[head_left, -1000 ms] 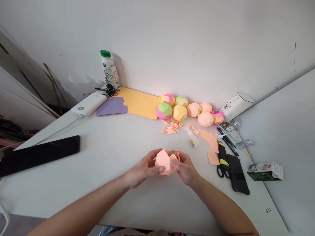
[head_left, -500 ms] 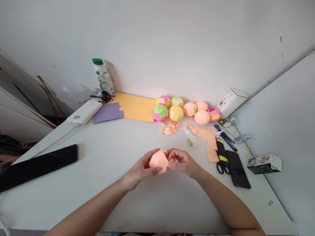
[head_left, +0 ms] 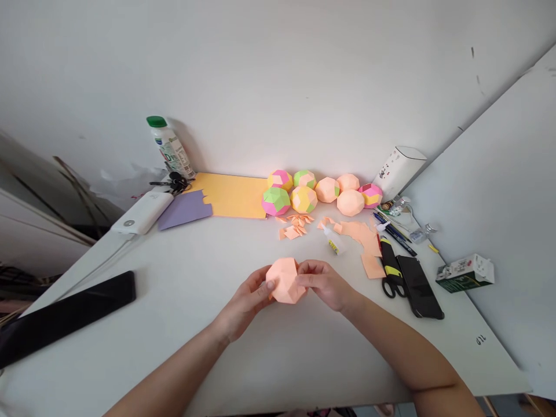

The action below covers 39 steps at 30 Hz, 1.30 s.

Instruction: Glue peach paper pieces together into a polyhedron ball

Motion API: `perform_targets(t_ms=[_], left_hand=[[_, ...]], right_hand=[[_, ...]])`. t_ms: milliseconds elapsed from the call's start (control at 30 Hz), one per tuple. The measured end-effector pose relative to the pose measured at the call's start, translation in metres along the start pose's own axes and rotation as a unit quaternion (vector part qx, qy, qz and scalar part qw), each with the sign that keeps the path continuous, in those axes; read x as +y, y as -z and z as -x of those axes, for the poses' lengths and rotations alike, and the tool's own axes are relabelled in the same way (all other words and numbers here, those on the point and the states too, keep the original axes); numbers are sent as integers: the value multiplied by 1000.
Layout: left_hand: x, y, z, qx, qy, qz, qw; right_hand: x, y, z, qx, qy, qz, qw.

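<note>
A peach paper polyhedron (head_left: 285,281) is held just above the white table (head_left: 182,272) between both of my hands. My left hand (head_left: 247,301) grips its left side, thumb on the front face. My right hand (head_left: 325,284) pinches its right edge with closed fingers. Small peach paper pieces (head_left: 293,227) and cut peach strips (head_left: 367,246) lie beyond my hands, with a small glue bottle (head_left: 333,240) between them. Several finished paper balls (head_left: 317,194), some peach, some pink, green and yellow, sit in a row by the wall.
Scissors (head_left: 388,269), a black phone (head_left: 419,286), pens (head_left: 395,231) and a small carton (head_left: 464,273) lie to the right. A white box (head_left: 399,171) leans at the back. Orange (head_left: 232,194) and purple (head_left: 185,209) paper, a power bank (head_left: 141,213), keys, a bottle (head_left: 169,147) and a black slab (head_left: 65,315) are on the left.
The polyhedron has been turned in my hands, so its open flaps no longer show and a closed face points at me. The camera has tilted, shifting the scene left and down.
</note>
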<state>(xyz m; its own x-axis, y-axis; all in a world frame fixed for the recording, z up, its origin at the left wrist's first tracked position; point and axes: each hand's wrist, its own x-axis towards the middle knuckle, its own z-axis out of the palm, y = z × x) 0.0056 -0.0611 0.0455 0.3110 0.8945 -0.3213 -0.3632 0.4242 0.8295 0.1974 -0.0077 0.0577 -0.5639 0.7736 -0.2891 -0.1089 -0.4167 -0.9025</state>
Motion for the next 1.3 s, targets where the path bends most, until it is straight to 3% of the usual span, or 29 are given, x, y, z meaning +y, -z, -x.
perform_targets(t_ms=[200,367,533,667,833,1300], left_hand=[[-10,1,-3,-83,88,132,984],[-23,-3,-6,-67,15,175,982],[-19,-8,-5,-58,-34,172,983],[-17,-9,-4,-57,-43,172,983],[-19,-10,-3,-101,-35,151,983],[-18,-8,-4,-93,-25,145,985]], right_hand=[[5,-6,0,75,36,-58,995],[14,-14,2,58,10,-67,996],[18,-16,1,41,-11,-69,997],[19,-16,1,25,-10,-82,996],[25,-18,1,34,-5,-89,995],[24,-18,3,26,18,-47,998]])
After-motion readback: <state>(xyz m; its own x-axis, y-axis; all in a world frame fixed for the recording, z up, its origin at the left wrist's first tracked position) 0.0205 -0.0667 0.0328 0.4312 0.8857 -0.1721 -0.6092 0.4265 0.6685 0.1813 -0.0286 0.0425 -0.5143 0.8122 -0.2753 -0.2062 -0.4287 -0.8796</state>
